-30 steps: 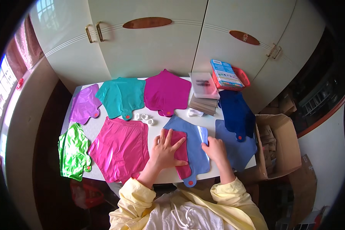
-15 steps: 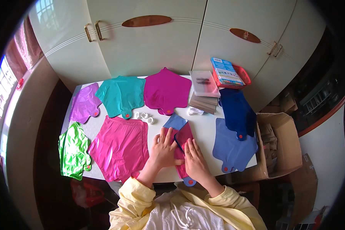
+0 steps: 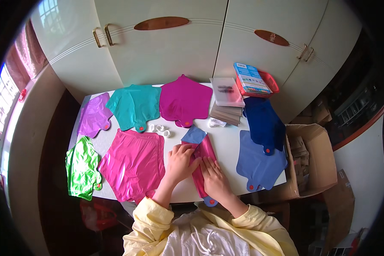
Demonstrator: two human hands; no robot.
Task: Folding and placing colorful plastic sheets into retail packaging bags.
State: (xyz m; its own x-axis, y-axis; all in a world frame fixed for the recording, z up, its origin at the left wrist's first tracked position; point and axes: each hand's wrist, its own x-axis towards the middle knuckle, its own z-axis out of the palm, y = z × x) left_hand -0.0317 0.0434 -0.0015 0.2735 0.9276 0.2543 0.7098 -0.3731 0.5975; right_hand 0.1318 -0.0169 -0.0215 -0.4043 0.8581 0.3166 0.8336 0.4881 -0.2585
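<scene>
A flat foil balloon (image 3: 208, 147), pink with a blue corner and a blue tab, lies folded into a narrow strip in front of me. My left hand (image 3: 180, 164) rests on its left edge, fingers bent and thumb reaching over the strip. Flat on the strip's right side lies my right hand (image 3: 216, 178), its fingers stretched out and pointing away from me. To the left is a pink foil balloon (image 3: 133, 166); to the right, a greyish-blue one (image 3: 260, 164) lies partly under a dark blue one (image 3: 264, 126).
Purple (image 3: 94, 115), teal (image 3: 134, 106), magenta (image 3: 185, 100) and green (image 3: 83, 166) foil balloons lie around the white table. Small white rolls (image 3: 160, 128) sit mid-table. Clear sleeves (image 3: 228, 91), a red basket (image 3: 269, 81) and a cardboard box (image 3: 324, 170) stand right.
The raised fold with the dark edge between my hands now lies flat. My left fingers have bent more, and my right hand has shifted slightly onto the strip.
</scene>
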